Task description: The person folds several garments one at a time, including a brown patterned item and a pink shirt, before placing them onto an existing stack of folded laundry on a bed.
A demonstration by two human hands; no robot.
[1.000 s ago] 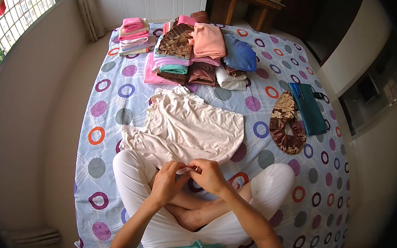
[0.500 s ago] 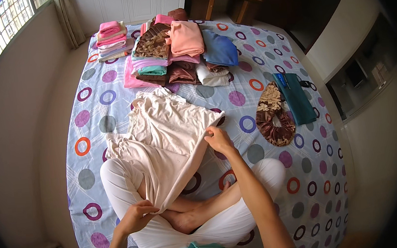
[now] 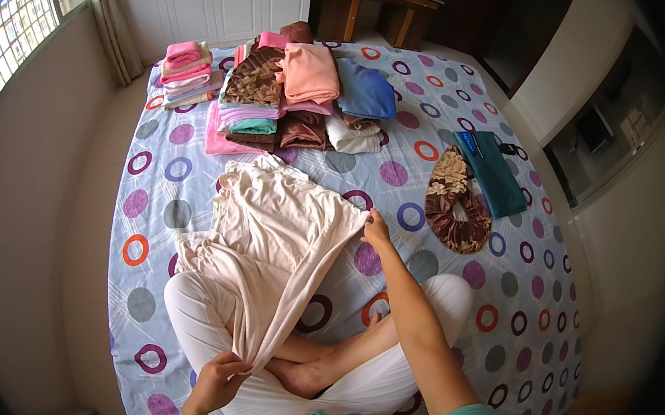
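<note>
A cream-coloured, short-sleeved shirt [image 3: 278, 221] lies spread and wrinkled on the bed, its lower part draped over my left leg. My left hand [image 3: 219, 378] pinches the hem's near corner, close to my crossed feet. At the shirt's right edge, my right hand [image 3: 375, 230] grips another corner between thumb and fingers. Cloth between the two hands hangs in a long, taut fold. Gathers and creases cover the shirt's far end, near the clothes piles.
Folded clothes [image 3: 308, 74] are heaped at the bed's far end, beside a smaller pink and white stack [image 3: 185, 74]. To the right lie a brown patterned elastic-edged cloth [image 3: 458, 203] and a teal pouch [image 3: 494, 180]. A dotted sheet [image 3: 145, 301] covers the bed.
My right hand has moved slightly right, drawing the shirt's corner outward. My left hand has shifted a little left and down with its corner. The view has tilted slightly.
</note>
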